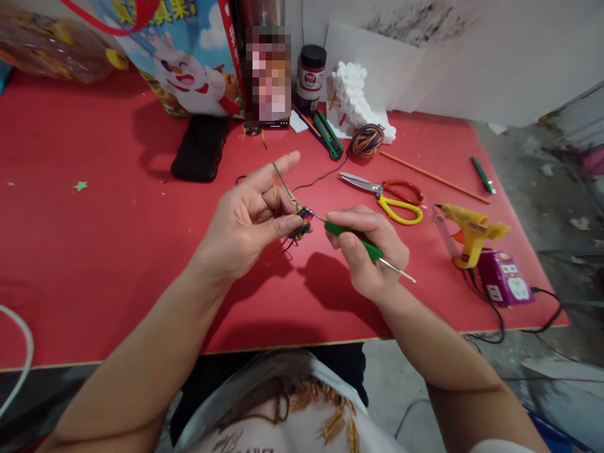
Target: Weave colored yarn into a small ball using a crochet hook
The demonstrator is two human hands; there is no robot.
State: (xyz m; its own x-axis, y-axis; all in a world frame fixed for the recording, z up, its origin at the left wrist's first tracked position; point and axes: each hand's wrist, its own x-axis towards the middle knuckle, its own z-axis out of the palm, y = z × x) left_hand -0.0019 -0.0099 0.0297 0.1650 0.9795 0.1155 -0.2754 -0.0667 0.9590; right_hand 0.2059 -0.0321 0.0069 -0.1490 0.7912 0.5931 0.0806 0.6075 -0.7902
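Note:
My left hand (250, 220) pinches a small multicoloured crochet piece (302, 226) between thumb and fingers. A strand of yarn (283, 179) runs over its raised index finger. Closed around the green handle of a crochet hook (353, 239) is my right hand (372, 251). The hook's thin metal shaft reaches into the loops of the piece, and a second metal end sticks out behind the handle. From the piece, yarn trails across the table to a multicoloured yarn ball (367, 140).
On the red table (117, 251) lie scissors (382, 192), a black phone (201, 148), a green box cutter (329, 135) and an orange stick (434, 177). A yellow glue gun (472, 229) and purple box (507, 277) sit right. Behind stand a printed bag (189, 69) and dark-lidded jar (311, 78).

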